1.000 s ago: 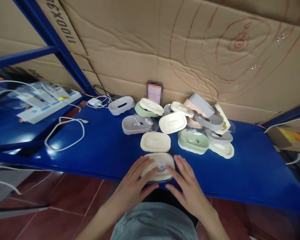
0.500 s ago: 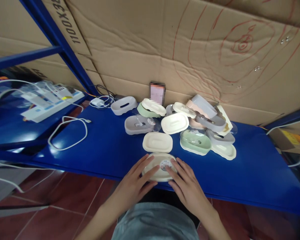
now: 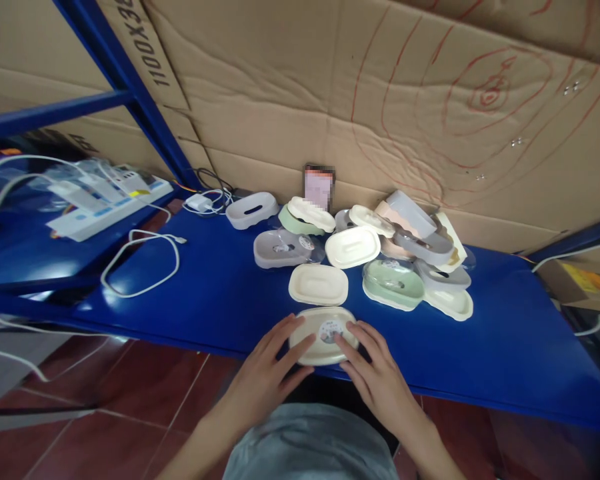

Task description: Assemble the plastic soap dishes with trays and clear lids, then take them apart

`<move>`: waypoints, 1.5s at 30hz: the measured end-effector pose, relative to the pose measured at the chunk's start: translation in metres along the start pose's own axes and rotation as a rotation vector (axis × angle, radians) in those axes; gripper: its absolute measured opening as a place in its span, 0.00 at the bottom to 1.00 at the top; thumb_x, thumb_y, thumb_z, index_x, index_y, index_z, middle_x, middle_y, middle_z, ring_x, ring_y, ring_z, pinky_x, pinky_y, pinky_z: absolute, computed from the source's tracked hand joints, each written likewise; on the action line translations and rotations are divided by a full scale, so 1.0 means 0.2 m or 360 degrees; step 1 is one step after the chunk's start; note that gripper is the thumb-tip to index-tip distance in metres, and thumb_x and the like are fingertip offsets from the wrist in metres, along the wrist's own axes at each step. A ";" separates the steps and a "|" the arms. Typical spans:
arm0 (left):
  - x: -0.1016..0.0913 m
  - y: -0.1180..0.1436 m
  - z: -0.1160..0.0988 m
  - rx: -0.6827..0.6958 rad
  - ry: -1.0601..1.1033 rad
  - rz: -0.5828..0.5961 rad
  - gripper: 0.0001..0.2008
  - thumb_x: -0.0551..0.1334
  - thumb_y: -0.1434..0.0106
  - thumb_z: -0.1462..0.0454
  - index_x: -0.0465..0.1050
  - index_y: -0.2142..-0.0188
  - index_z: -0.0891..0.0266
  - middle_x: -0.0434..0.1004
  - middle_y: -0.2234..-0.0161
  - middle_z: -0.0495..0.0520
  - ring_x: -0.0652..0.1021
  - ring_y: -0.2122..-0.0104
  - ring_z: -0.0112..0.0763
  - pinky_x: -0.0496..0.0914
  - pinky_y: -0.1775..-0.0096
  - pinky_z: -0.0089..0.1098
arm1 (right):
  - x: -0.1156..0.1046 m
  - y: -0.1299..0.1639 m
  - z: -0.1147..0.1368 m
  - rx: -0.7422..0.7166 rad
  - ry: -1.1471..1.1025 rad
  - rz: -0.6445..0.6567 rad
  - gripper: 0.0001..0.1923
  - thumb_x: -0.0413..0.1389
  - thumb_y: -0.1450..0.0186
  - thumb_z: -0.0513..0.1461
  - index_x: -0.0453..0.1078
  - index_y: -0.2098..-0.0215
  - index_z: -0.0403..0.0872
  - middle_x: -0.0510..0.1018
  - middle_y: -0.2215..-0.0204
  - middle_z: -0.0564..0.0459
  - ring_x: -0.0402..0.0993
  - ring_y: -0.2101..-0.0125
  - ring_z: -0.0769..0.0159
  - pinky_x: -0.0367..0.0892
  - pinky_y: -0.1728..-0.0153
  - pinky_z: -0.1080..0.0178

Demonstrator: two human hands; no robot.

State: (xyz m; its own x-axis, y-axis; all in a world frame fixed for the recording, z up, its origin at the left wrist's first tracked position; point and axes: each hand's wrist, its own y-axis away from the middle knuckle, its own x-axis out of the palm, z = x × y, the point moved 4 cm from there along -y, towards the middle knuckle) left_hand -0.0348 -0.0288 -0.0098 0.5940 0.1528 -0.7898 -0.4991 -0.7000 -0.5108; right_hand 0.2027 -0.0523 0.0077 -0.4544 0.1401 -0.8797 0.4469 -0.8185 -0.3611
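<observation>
Far left on the side shelf, a white power strip w/ cables; a white cable loop lies on the blue shelf near its left end. Your left hand rests fingers spread on the left side of the cream soap dish at the shelf's front edge; your right hand presses its right side, fingers spread, not closed. Just behind it sits a cream lid; the soap-dish pile sits toward the back edge.

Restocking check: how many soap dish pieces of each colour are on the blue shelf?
Cream pieces: 7
Grey pieces: 6
Green pieces: 2
Pink pieces: 1
Total: about 16; the pile overlaps, so some may be hidden.
</observation>
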 end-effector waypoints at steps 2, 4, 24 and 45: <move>0.02 -0.02 -0.01 0.0011 0.0019 0.0004 0.21 0.61 0.22 0.62 0.70 0.32 0.56 0.68 0.31 0.65 0.71 0.30 0.53 0.78 0.38 0.53 | -0.02 0.01 -0.02 0.0020 0.0014 -0.0011 0.29 0.54 0.21 0.37 0.61 0.24 0.57 0.71 0.32 0.44 0.67 0.31 0.50 0.78 0.38 0.46; 0.04 -0.04 -0.02 0.0030 0.0022 0.0010 0.21 0.61 0.22 0.61 0.70 0.32 0.56 0.68 0.31 0.65 0.72 0.31 0.53 0.78 0.39 0.53 | -0.03 0.01 -0.04 0.0032 0.0060 -0.0016 0.29 0.53 0.21 0.37 0.61 0.24 0.58 0.71 0.32 0.44 0.68 0.32 0.50 0.78 0.38 0.44; 0.08 -0.11 -0.09 -0.0010 0.0007 0.0069 0.23 0.61 0.22 0.62 0.68 0.30 0.57 0.66 0.29 0.67 0.72 0.31 0.52 0.78 0.39 0.52 | -0.09 0.17 -0.19 0.0278 0.0094 -0.0310 0.27 0.55 0.21 0.42 0.63 0.26 0.58 0.72 0.34 0.45 0.71 0.36 0.49 0.72 0.39 0.46; -0.17 0.07 0.07 -0.0135 -0.0378 -0.0127 0.15 0.60 0.26 0.69 0.75 0.44 0.55 0.76 0.36 0.61 0.74 0.33 0.51 0.65 0.31 0.60 | -0.33 -0.09 -0.60 0.0304 0.0508 -0.0312 0.17 0.52 0.19 0.45 0.78 0.43 0.48 0.85 0.47 0.45 0.80 0.45 0.50 0.66 0.44 0.48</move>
State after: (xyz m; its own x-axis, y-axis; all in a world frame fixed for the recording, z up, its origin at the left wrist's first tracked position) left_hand -0.0702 -0.0340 0.0054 0.4596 0.3626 -0.8107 -0.3958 -0.7335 -0.5525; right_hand 0.3174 0.0196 0.0340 -0.2415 0.4444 -0.8627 0.2113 -0.8436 -0.4937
